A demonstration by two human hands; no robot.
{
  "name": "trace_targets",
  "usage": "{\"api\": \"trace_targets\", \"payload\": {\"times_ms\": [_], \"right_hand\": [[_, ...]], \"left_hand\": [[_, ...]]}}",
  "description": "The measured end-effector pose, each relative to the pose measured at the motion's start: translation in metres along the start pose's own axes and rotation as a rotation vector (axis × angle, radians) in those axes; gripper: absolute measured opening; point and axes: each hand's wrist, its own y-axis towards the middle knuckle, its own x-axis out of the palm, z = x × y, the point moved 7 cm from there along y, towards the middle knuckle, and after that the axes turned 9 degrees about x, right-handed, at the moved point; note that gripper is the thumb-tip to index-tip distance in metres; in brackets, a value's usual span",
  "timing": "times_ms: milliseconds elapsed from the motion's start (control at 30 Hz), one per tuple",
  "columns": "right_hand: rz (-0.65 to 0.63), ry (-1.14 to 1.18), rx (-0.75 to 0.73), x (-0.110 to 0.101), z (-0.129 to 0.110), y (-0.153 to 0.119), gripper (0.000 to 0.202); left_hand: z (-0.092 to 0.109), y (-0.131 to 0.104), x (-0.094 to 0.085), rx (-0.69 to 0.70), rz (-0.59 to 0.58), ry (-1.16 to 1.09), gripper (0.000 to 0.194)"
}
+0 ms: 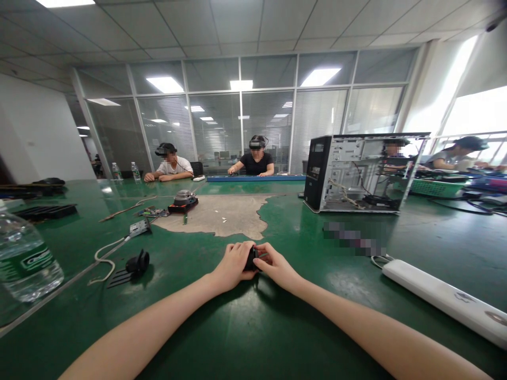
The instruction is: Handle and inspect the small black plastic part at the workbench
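Both of my hands meet over the green table [237,327] just in front of me. My left hand [233,264] and my right hand [275,265] close together around a small black part [251,259]. Only a sliver of that part shows between the fingers, so its shape is hidden. A worn bare patch [222,214] in the table's green cover lies just beyond the hands.
An open computer case [356,171] stands at the right back. A white power strip [443,298] lies right, a water bottle [24,258] far left, a black part with white cable [137,262] left, circuit boards and a fan [182,199] beyond. Several people sit across the table.
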Motion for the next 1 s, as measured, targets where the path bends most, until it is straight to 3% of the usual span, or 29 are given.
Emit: {"api": "trace_targets", "payload": {"times_ms": [200, 433, 700, 900, 1000], "right_hand": [[0.084, -0.037, -0.153, -0.006, -0.01, -0.004, 0.016], [0.026, 0.016, 0.008, -0.002, 0.003, 0.002, 0.025], [0.111, -0.005, -0.09, -0.008, -0.005, 0.001, 0.014], [0.024, 0.052, 0.031, -0.003, 0.006, 0.005, 0.022], [0.007, 0.051, 0.005, -0.002, 0.004, 0.003, 0.02]], "left_hand": [[0.0, 0.0, 0.001, 0.011, 0.003, 0.007, 0.054], [0.0, 0.001, 0.002, -0.011, -0.003, 0.006, 0.052], [-0.001, 0.0, 0.003, 0.009, 0.005, 0.022, 0.053], [0.0, 0.0, 0.001, 0.016, 0.008, 0.02, 0.056], [0.0, -0.001, 0.001, 0.019, 0.013, 0.026, 0.056]]}}
